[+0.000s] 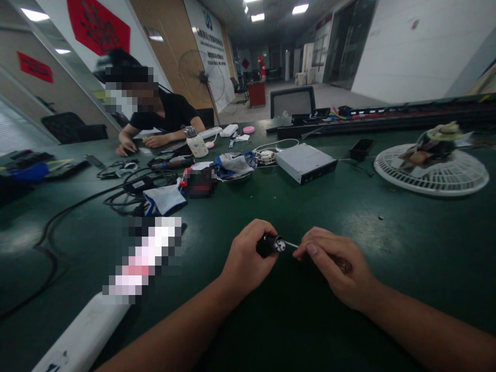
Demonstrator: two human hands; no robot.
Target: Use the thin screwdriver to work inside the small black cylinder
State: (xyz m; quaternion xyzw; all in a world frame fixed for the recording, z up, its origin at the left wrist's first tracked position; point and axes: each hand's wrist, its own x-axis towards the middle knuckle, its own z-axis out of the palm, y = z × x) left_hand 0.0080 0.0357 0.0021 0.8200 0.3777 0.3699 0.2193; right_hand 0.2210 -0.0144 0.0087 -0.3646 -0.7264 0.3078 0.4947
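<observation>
My left hand (251,256) is closed around a small black cylindrical part (267,245). Its round end, with pale metal detail inside, faces right. A screwdriver (290,244) is gripped in my right hand (337,263), its thin metal shaft pointing left. The shaft's tip reaches the end face of the black part; whether it sits in a slot or only touches cannot be made out. Most of the screwdriver's handle is hidden by my fingers. Both hands are just above the dark green table (271,330).
A grey disc drive (306,160) lies ahead, and a white fan grille (430,168) is to the right. Cloths (166,199), tangled cables and a white cup (197,144) occupy the left. A long white object (89,320) is near my left arm. Another person (163,113) sits across the table.
</observation>
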